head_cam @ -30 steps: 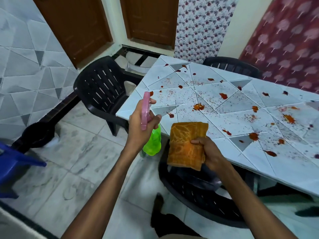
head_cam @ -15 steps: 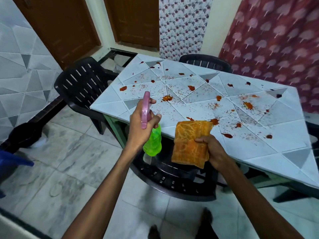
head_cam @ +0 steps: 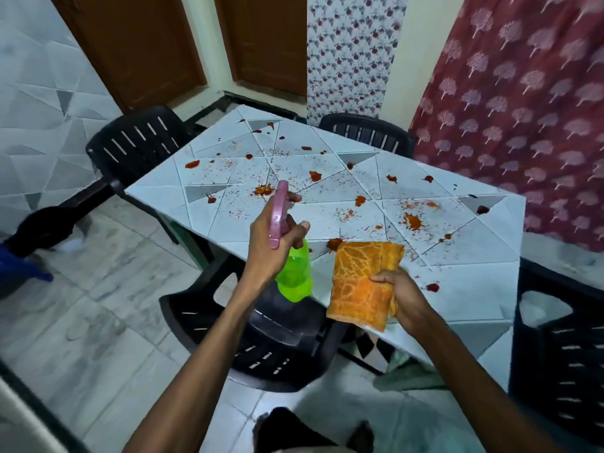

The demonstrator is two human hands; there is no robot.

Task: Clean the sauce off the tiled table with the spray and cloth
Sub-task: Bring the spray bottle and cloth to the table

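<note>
The tiled table [head_cam: 483,276] has pale triangular tiles and is spattered with red and orange sauce blots [head_cam: 412,221] across most of its top. My left hand [head_cam: 269,246] grips a spray bottle [head_cam: 293,273] with a green body and pink trigger head, held upright over the table's near edge with the nozzle facing the table. My right hand [head_cam: 403,299] holds a folded orange patterned cloth [head_cam: 364,282] hanging just above the near edge, beside the bottle.
Black plastic chairs stand around the table: one under my arms [head_cam: 261,348], one at the left [head_cam: 137,148], one at the far side [head_cam: 366,130], one at the right [head_cam: 562,354]. A maroon curtain [head_cam: 523,109] hangs behind the table. Brown doors [head_cam: 137,44] are at the back.
The view has moved closer and rightwards along the table, so more of its top shows. Both hands keep the same hold on bottle and cloth, now nearer the table edge.
</note>
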